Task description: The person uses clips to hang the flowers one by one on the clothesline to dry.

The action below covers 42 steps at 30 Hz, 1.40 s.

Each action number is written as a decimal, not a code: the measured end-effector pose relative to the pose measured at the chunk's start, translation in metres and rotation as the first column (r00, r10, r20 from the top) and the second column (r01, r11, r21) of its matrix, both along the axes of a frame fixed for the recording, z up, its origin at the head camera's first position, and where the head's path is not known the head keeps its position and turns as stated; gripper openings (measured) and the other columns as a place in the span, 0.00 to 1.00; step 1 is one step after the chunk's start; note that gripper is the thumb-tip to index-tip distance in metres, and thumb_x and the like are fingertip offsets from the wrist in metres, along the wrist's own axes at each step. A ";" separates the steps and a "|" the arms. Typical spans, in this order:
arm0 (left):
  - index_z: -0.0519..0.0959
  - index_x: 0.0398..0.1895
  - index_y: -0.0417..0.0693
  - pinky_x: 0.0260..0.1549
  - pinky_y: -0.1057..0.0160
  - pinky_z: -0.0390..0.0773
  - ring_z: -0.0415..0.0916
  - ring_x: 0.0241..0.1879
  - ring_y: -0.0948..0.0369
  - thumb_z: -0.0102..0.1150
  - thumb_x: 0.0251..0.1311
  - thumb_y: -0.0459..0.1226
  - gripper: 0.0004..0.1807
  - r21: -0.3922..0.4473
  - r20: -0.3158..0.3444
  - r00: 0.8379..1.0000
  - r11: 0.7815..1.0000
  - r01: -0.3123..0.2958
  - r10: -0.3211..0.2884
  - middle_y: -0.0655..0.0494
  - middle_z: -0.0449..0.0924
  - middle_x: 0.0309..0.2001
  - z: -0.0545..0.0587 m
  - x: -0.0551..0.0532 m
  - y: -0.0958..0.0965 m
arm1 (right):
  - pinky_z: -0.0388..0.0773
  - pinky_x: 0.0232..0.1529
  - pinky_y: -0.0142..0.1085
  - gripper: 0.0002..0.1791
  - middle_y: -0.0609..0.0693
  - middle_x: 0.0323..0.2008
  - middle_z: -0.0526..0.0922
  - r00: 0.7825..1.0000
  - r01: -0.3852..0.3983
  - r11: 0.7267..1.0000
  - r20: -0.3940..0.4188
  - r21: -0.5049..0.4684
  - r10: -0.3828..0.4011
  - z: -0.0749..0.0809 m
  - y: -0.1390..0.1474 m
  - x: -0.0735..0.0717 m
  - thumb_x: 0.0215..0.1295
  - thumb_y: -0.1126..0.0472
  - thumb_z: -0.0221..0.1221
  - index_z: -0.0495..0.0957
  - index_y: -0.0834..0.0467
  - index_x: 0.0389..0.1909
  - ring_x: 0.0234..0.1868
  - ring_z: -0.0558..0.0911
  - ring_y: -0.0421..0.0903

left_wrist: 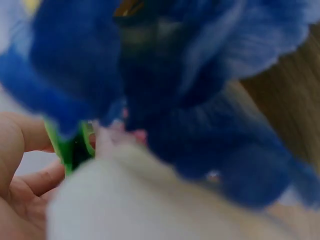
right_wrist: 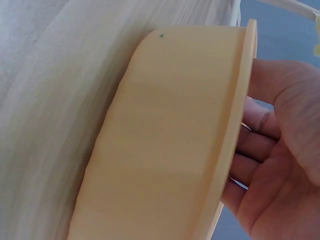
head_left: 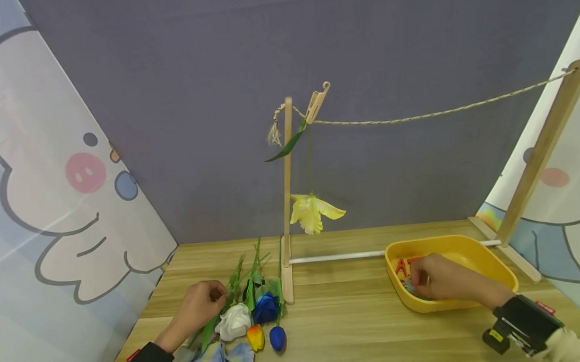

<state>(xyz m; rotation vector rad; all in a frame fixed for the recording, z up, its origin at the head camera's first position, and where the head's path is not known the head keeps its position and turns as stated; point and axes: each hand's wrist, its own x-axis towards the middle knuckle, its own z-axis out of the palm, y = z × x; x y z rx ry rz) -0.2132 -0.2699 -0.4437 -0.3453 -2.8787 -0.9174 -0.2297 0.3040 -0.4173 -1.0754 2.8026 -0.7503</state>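
On the left, my left hand [head_left: 200, 307] bends over a bunch of artificial flowers, thumb and forefinger meeting on a green flower stem [head_left: 234, 283]. In the left wrist view a blue petal [left_wrist: 150, 75] and a blurred white shape cover much of the scene, and the green stem [left_wrist: 67, 147] lies between the fingertips. My right hand [head_left: 439, 276] reaches into a yellow basin [head_left: 485, 265], fingertips down beside small red pieces [head_left: 401, 267] and a pale blue piece [head_left: 409, 286]. In the right wrist view the basin's wall [right_wrist: 165, 125] hides those fingertips.
A rope [head_left: 412, 119] runs between two wooden posts [head_left: 540, 156]. From it a wooden clothespin [head_left: 317, 103] hangs a yellow flower [head_left: 312, 212] upside down. A white rod [head_left: 338, 257] joins the posts low down. White rose [head_left: 234, 321] and blue tulip [head_left: 278, 338] lie on the table.
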 end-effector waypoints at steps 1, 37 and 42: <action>0.85 0.35 0.47 0.27 0.65 0.77 0.76 0.27 0.66 0.68 0.59 0.26 0.07 0.004 0.003 1.000 1.000 -0.010 0.010 0.61 0.81 0.29 0.000 0.000 0.000 | 0.77 0.28 0.30 0.12 0.36 0.27 0.78 1.000 0.004 1.000 -0.012 0.001 -0.004 0.000 -0.001 0.000 0.56 0.68 0.72 0.80 0.52 0.34 0.28 0.76 0.31; 0.86 0.33 0.44 0.24 0.65 0.75 0.76 0.25 0.67 0.69 0.62 0.29 0.02 0.073 -0.061 0.993 0.993 -0.092 0.096 0.62 0.82 0.26 0.009 0.003 0.011 | 0.80 0.28 0.31 0.08 0.33 0.27 0.80 0.955 0.186 0.978 -0.218 -0.097 -0.203 -0.009 -0.016 0.005 0.59 0.61 0.72 0.84 0.56 0.38 0.28 0.78 0.30; 0.86 0.35 0.47 0.26 0.65 0.76 0.77 0.26 0.68 0.67 0.65 0.32 0.01 0.101 -0.090 0.992 0.991 -0.083 0.092 0.63 0.82 0.27 0.018 0.005 0.016 | 0.80 0.30 0.32 0.11 0.36 0.28 0.81 0.915 0.323 0.934 -0.201 -0.154 -0.349 0.000 -0.019 0.006 0.56 0.61 0.74 0.84 0.56 0.39 0.29 0.78 0.33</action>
